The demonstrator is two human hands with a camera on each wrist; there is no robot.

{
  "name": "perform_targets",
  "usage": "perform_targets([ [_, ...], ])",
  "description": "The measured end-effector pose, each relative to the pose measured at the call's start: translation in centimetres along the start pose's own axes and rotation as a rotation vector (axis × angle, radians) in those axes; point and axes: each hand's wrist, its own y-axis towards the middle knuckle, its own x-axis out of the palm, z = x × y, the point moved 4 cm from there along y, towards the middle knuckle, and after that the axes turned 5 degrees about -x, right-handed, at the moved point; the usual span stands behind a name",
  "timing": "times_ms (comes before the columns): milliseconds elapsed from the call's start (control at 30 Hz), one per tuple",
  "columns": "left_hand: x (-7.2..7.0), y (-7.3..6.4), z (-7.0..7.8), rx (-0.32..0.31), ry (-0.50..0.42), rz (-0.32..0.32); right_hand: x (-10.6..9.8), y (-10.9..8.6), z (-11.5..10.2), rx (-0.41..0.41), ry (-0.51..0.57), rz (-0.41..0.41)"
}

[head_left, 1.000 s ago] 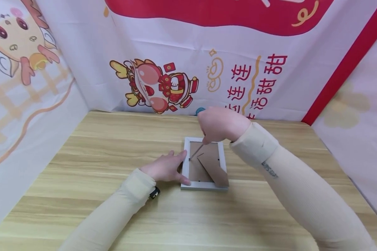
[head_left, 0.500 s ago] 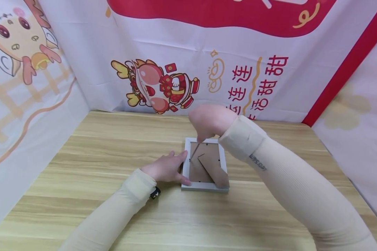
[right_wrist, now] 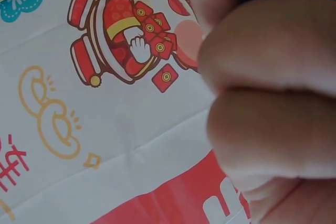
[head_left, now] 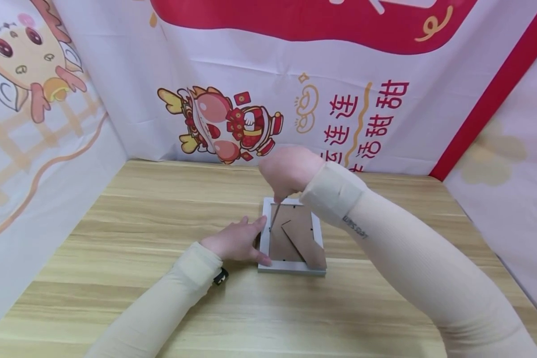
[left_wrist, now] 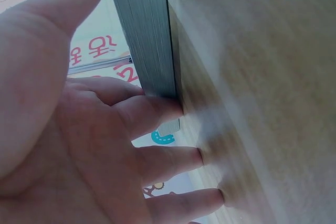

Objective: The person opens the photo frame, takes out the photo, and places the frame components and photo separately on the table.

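A picture frame with a pale border lies on the table, its brown backing board and angled stand leg facing up. My left hand steadies its left side, thumb on the near corner and forefinger along the edge. In the left wrist view the spread fingers are straight, some tips on the tabletop. Above the frame's far end, my right hand grips a thin-shafted screwdriver. Its tip meets the small dark tab on the left inner border. Its handle is mostly hidden by the curled fingers.
The wood-grain table spreads out around the frame. Behind it hangs a white and red printed cloth, close beyond my right hand. More printed cloth walls the left side, and pale cloth the right.
My right hand has moved left, bringing the screwdriver's shaft from a strong slant to steeper, while its tip stays at the left tab. Left hand and frame keep their places.
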Motion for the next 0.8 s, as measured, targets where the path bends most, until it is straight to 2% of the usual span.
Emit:
perform_targets([
  [233,-0.1,-0.3,0.1,-0.002,-0.015,0.012,-0.3,0.4,-0.3,0.021,-0.008,-0.016],
  [633,0.0,-0.3,0.0,-0.004,-0.02,0.001,-0.6,0.9,-1.2,-0.013,-0.081,-0.018],
  [800,-0.1,-0.3,0.0,-0.004,-0.024,-0.004,-0.6,0.6,-0.8,0.022,-0.036,0.001],
])
